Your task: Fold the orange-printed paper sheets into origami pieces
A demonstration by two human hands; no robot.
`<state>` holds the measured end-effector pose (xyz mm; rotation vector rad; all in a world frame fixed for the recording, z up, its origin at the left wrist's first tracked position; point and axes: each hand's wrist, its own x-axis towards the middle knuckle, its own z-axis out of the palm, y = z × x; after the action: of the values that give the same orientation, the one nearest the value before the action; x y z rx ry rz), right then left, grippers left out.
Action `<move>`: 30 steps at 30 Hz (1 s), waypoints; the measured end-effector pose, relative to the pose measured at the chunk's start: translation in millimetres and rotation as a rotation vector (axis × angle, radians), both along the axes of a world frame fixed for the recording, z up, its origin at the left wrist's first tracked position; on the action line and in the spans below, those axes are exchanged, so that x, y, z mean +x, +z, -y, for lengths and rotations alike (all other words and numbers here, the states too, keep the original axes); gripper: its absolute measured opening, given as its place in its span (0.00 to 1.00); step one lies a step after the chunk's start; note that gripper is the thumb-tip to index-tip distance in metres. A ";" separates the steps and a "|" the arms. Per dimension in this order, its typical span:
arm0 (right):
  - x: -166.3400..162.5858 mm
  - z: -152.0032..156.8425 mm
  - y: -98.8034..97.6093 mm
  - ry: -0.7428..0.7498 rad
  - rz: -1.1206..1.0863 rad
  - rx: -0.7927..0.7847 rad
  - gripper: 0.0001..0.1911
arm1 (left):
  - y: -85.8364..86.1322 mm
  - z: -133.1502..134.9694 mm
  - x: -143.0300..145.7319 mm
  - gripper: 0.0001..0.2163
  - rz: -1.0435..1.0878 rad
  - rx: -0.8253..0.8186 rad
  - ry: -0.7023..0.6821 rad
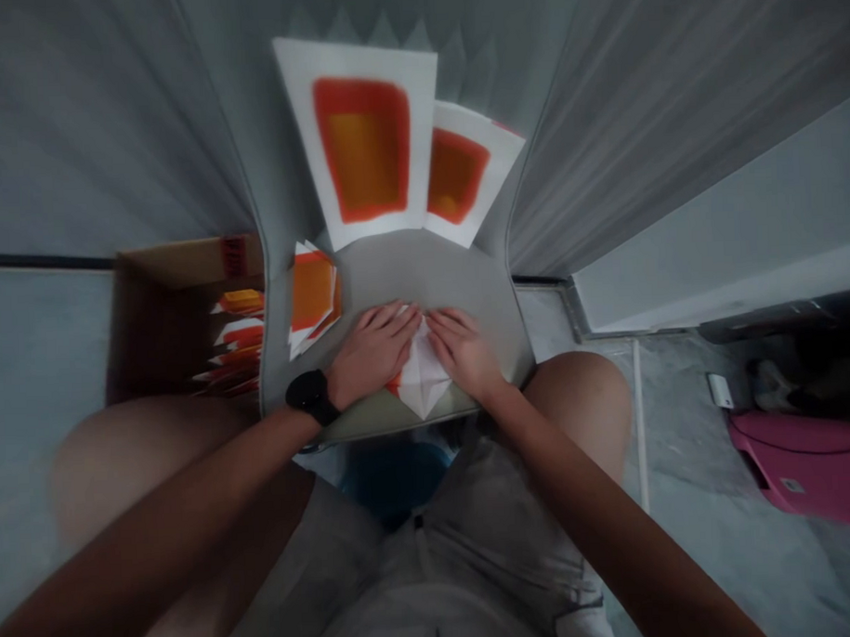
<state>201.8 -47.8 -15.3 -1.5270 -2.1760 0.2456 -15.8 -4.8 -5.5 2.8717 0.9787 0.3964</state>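
A white folded sheet of paper (422,370) lies on the grey chair seat (395,264), its point toward me and a bit of orange-red showing at its left edge. My left hand (374,351), below a black watch, rests flat on the paper's left half with fingers stretched out. On the right half lies my right hand (466,350), fingers also extended and pressing down. The fingertips of both hands nearly meet at the paper's far end and hide part of it. Left of my left hand sits a small stack of folded orange and white papers (313,299).
Against the chair's backrest lean a large white sheet stack (306,109) with an orange-red print and a second similar stack (509,153). A cardboard box (179,264) holding several folded papers stands left of the chair. Pink object (806,463) lies on the floor at right.
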 end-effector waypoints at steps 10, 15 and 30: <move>-2.0 1.5 -5.3 -0.046 -0.072 -0.001 0.23 | -6.4 -3.7 0.2 0.24 0.040 -0.030 -0.008; -2.5 2.5 -6.4 -0.043 -0.033 -0.006 0.22 | -2.4 -2.4 0.5 0.25 0.037 -0.023 0.001; -2.9 3.9 -7.2 -0.044 -0.019 0.026 0.22 | 2.2 2.5 1.5 0.23 0.034 0.011 0.002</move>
<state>198.9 -51.7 -22.5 -1.5508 -2.1203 0.2154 -14.3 -7.3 -3.3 2.8642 0.9767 0.4509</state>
